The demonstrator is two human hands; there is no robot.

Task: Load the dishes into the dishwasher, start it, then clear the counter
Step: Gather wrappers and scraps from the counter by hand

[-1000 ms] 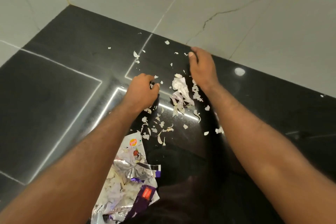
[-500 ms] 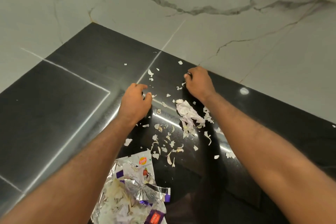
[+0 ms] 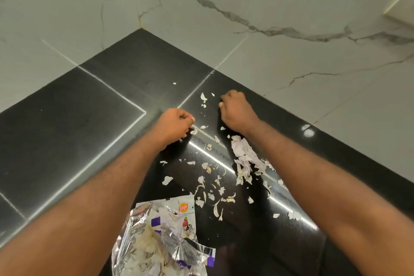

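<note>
Picking at peel scraps (image 3: pixel 245 159) strewn mostly lower on the counter (image 3: pixel 67 119), thickest just under the right wrist, with left hand (image 3: pixel 175 124) curled and seemingly pinching a few, right hand (image 3: pixel 236 110) fisted, any catch hidden, crisp wrapper (image 3: pixel 165 228) lower still.

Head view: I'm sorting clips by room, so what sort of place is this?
Most likely a home kitchen: a polished black stone counter meets marble-look wall tiles, and papery peels and a torn crisp packet lie scattered on it.
</note>
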